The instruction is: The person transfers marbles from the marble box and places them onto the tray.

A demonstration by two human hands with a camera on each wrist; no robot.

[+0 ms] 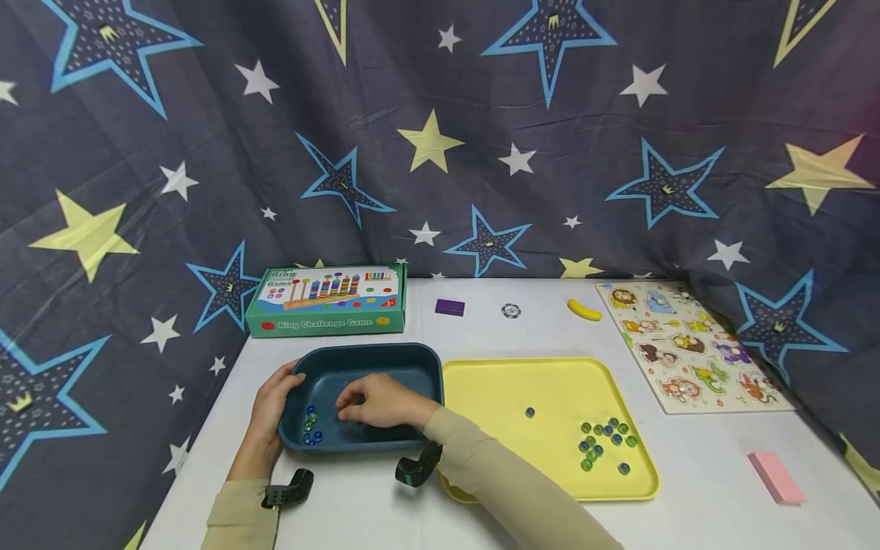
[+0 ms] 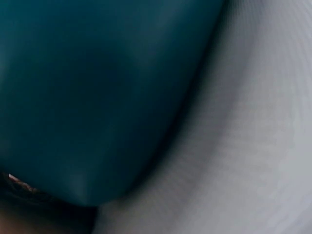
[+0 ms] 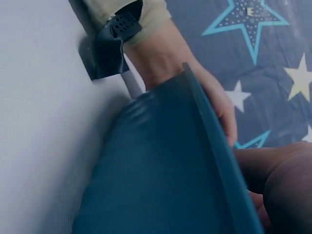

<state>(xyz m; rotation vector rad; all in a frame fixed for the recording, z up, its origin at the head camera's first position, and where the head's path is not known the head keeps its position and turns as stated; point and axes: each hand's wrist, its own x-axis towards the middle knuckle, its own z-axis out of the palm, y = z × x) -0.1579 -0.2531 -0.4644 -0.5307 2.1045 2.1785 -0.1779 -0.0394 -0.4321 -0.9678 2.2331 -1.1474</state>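
Observation:
A dark blue plastic bin (image 1: 374, 353) stands at the left front, with several blue and green glass marbles (image 1: 317, 436) along its left side. My left hand (image 1: 266, 405) grips the bin's left rim, thumb over the edge; the bin's outer wall (image 2: 97, 97) fills much of the left wrist view. Inside the bin, my right hand (image 1: 385, 401) hovers over the floor with bent fingers and the thumb close to them. I cannot tell whether a marble is between its fingertips. To the right, a yellow tray (image 1: 495, 458) carries several more marbles (image 1: 598, 430) and a lone one (image 1: 530, 412).
Behind the bin lies a green game box (image 1: 326, 302). Along the back are a purple block (image 1: 450, 307), a poker chip (image 1: 511, 311) and a toy banana (image 1: 584, 309). An animal puzzle board (image 1: 694, 347) and a pink block (image 1: 777, 477) lie at the right.

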